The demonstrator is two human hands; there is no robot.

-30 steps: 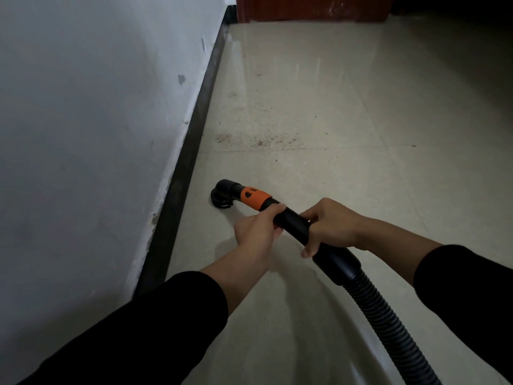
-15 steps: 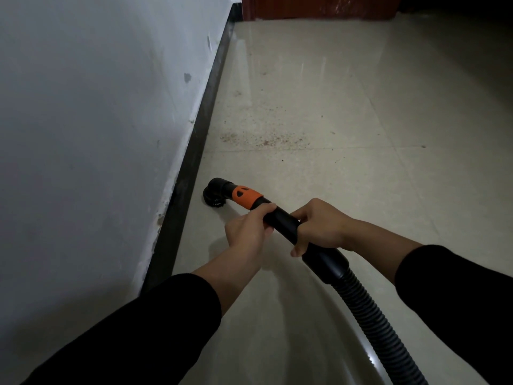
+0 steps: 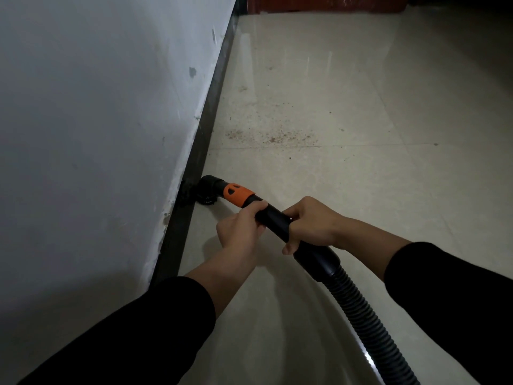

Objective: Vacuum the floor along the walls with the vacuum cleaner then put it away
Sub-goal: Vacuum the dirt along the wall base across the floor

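Observation:
Both my hands grip the black vacuum tube (image 3: 273, 219). My left hand (image 3: 240, 227) holds it just behind the orange collar (image 3: 238, 194). My right hand (image 3: 311, 225) wraps it further back, ahead of the ribbed black hose (image 3: 369, 320) that runs off the lower right. The round black nozzle (image 3: 206, 194) sits on the beige tile floor (image 3: 319, 93), touching the dark baseboard (image 3: 194, 168) under the white wall (image 3: 97, 120). The vacuum's body is out of view.
Reddish-brown dust specks (image 3: 270, 136) lie scattered on the floor ahead of the nozzle. A dark red wooden door or panel (image 3: 319, 4) stands at the far end. Open tile floor stretches to the right.
The nozzle has slid left across the floor from a short way off the baseboard to touching it. Both hands kept their grip and moved with the tube.

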